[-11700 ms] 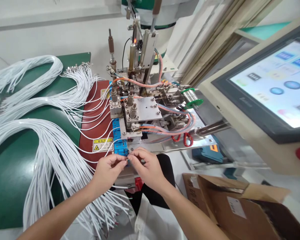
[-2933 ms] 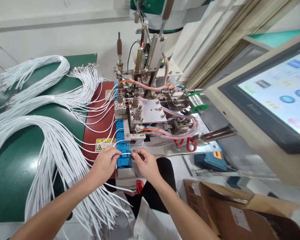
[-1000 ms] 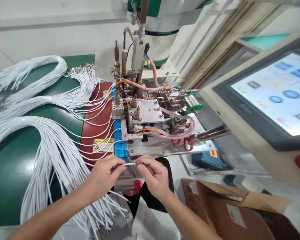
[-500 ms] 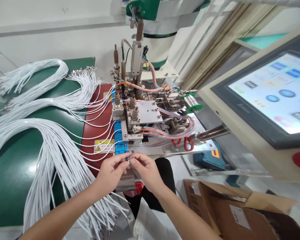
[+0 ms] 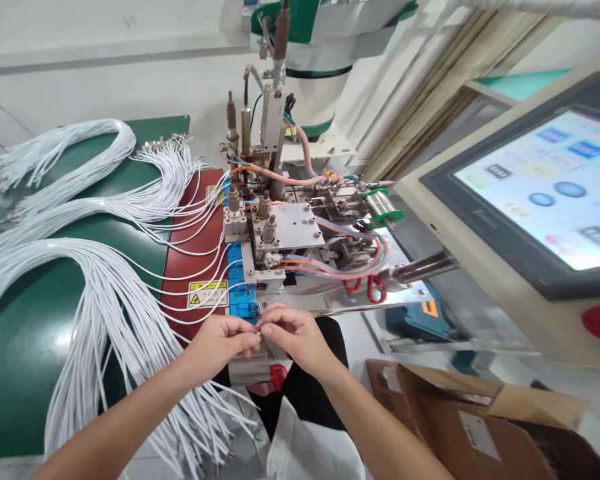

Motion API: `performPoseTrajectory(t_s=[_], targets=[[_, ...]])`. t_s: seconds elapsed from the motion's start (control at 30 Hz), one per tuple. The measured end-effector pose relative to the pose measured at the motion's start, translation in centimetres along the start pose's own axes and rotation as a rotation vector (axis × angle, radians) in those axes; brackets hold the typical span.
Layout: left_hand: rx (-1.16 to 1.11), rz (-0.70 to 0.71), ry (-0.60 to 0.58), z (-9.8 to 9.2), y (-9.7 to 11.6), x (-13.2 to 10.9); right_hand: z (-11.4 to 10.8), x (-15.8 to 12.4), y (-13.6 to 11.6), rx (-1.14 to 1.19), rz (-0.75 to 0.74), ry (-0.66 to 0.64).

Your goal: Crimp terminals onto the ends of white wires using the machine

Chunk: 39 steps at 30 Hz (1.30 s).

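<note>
In front of the machine's near corner, my left hand (image 5: 225, 340) is closed in a pinch on the end of a white cable. Most of that end is covered by the fingers. My right hand (image 5: 295, 339) meets it fingertip to fingertip, thumb and forefinger pressed on the thin wires at the same cable end. Just beyond the fingers is a row of blue clamp blocks (image 5: 242, 311) along the machine (image 5: 287, 227). Several white cables (image 5: 195, 251) run into these blocks from the left.
Bundles of white cables (image 5: 75, 250) lie over the green table (image 5: 10, 373), some hanging off its near edge. A red-brown plate (image 5: 193, 200) carries a warning label (image 5: 208, 294). To the right are a touch screen (image 5: 545, 193), a solder wire spool (image 5: 384, 208) and an open cardboard box (image 5: 445, 427).
My hands have shifted slightly, and the coloured wires seen between the fingers are now mostly covered. On the machine, the tall brown-topped rod has risen.
</note>
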<state>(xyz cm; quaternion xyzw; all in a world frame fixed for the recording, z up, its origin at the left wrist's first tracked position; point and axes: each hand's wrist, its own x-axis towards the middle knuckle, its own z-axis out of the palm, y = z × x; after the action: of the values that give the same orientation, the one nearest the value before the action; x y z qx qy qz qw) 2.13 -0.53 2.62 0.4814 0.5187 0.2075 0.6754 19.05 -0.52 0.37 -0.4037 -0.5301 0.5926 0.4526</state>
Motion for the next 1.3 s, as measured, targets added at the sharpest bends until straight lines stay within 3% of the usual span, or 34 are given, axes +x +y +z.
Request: performPoseTrajectory(t_s=[0.1, 0.23, 0.33, 0.47, 0.7, 0.9, 1.0, 1.17, 1.3], targets=[[0.007, -0.004, 0.066, 0.4, 0.1, -0.2, 0.4, 0.1, -0.3, -0.063, 0.008, 0.022], [0.151, 0.135, 0.263, 1.2, 0.0, -0.6, 1.1, -0.1, -0.3, -0.115, 0.006, 0.156], [0.238, 0.212, 0.331, 1.4, -0.1, -0.6, 1.6, -0.2, -0.1, -0.039, -0.001, 0.15], [0.257, 0.197, 0.305, 1.2, -0.1, -0.6, 1.7, -0.1, 0.0, 0.002, 0.031, 0.15], [0.321, 0.263, 0.285, 1.2, -0.3, -0.6, 1.4, 0.1, -0.8, -0.194, 0.059, 0.145], [0.242, 0.27, 0.393, 1.7, -1.3, -0.4, 3.1, -0.3, -0.3, -0.06, 0.087, 0.359], [0.178, 0.254, 0.412, 1.9, -1.7, -0.4, 3.8, -0.4, 0.2, 0.0, 0.105, 0.404], [0.155, 0.251, 0.39, 2.1, -1.5, -0.5, 3.7, -0.4, 0.3, -0.228, -0.071, 0.403], [0.197, 0.234, 0.297, 1.6, -0.8, -0.5, 1.9, -0.1, -0.5, -0.44, -0.209, 0.242]])
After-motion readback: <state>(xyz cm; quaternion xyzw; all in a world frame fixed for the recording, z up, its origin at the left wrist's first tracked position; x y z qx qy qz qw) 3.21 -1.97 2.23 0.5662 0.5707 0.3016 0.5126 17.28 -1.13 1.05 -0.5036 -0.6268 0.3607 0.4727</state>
